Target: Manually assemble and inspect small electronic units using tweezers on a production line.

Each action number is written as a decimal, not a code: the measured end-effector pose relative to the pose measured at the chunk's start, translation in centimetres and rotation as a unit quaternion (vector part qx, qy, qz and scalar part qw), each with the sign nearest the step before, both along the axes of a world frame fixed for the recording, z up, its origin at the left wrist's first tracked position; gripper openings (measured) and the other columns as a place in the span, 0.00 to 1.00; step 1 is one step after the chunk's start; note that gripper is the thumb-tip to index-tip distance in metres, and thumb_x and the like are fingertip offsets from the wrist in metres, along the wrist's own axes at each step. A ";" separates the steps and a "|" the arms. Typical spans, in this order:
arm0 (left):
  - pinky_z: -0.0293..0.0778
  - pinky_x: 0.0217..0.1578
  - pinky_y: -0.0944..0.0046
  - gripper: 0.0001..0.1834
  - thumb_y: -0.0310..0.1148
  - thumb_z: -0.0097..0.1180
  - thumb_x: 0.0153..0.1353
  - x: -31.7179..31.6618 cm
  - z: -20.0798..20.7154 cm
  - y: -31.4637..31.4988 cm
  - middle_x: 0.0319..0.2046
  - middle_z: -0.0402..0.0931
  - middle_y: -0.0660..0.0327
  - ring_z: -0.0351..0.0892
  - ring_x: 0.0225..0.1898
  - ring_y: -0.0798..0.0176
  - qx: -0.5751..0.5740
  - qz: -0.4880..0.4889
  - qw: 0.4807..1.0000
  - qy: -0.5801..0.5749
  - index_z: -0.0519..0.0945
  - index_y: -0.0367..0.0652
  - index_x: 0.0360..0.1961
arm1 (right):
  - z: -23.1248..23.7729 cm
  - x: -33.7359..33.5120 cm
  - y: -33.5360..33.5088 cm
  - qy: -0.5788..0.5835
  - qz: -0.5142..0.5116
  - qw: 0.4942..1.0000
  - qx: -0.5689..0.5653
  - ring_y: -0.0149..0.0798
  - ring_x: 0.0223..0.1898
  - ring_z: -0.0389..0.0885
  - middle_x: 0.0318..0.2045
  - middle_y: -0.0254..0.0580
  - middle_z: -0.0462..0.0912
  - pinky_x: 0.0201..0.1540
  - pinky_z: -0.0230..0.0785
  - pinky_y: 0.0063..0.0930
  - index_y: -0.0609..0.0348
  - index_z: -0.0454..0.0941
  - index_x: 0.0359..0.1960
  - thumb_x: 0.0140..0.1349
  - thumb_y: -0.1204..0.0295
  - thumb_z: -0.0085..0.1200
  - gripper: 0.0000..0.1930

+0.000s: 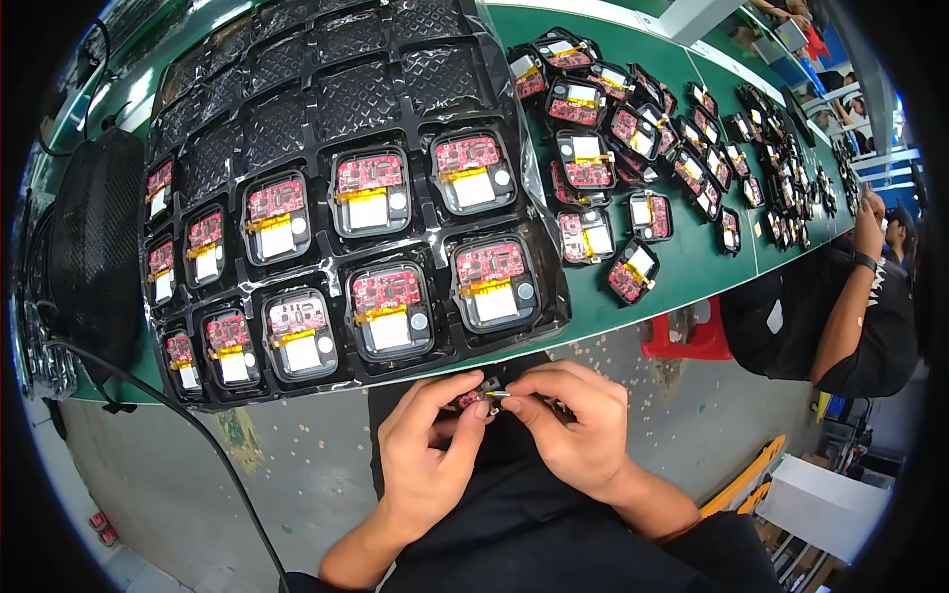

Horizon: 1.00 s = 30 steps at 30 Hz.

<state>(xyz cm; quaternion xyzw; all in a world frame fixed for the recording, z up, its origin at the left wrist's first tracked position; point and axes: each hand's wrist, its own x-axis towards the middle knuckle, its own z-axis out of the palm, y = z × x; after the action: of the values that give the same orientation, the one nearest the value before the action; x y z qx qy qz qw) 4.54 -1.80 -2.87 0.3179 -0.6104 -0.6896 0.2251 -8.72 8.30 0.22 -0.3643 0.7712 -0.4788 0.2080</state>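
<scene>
Over my lap, just off the table's edge, my left hand [430,455] is closed around a small device with a red circuit board [466,398], gripped between thumb and fingers. Thumb and forefinger of my right hand [578,425] pinch a small silvery-white piece [498,393] at the device's right side. What this piece is, and whether it is fixed to the device, I cannot tell. My fingers cover most of the device. In front of my hands lies a black plastic tray [351,101]. Its nearer pockets hold black-cased circuit board units [388,311], with yellow tape and white blocks; the farther pockets hold none.
Many similar units [585,160] lie loose on the green table [598,318] to the right. A black mesh bag [97,227] stands at the left, and a black cable [229,463] hangs beside me. Beyond a red stool [692,334], a co-worker's arm [842,321] reaches up.
</scene>
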 end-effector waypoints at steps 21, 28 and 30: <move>0.89 0.39 0.66 0.22 0.16 0.71 0.55 1.1 0.6 -1.5 0.42 0.84 0.53 0.87 0.39 0.62 -0.088 -0.052 0.995 -0.005 0.85 0.36 0.53 | -1.4 -0.3 0.3 -0.296 -0.011 0.955 0.018 0.23 0.25 0.71 0.33 0.36 0.85 0.28 0.64 0.22 0.62 0.84 0.46 0.62 0.76 0.68 0.11; 0.87 0.36 0.67 0.21 0.17 0.72 0.54 1.4 0.4 -1.5 0.42 0.83 0.50 0.87 0.39 0.62 -0.149 -0.104 0.983 0.011 0.86 0.31 0.51 | -0.6 -0.6 0.2 -0.219 0.063 0.970 0.091 0.35 0.29 0.79 0.34 0.43 0.85 0.33 0.72 0.29 0.63 0.82 0.46 0.61 0.80 0.64 0.11; 0.86 0.36 0.67 0.21 0.18 0.73 0.53 0.8 0.8 -1.7 0.40 0.84 0.51 0.87 0.38 0.61 -0.169 -0.106 0.980 0.016 0.87 0.32 0.50 | 0.2 -0.5 0.1 -0.170 0.049 0.979 0.104 0.39 0.29 0.80 0.33 0.46 0.84 0.34 0.72 0.31 0.64 0.81 0.44 0.61 0.81 0.63 0.10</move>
<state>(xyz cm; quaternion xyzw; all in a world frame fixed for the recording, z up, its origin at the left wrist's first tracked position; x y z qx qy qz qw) 5.30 -3.47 -2.04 0.1974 -0.7445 -0.6019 0.2111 -9.21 8.42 0.43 -0.2912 0.7516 -0.4400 0.3958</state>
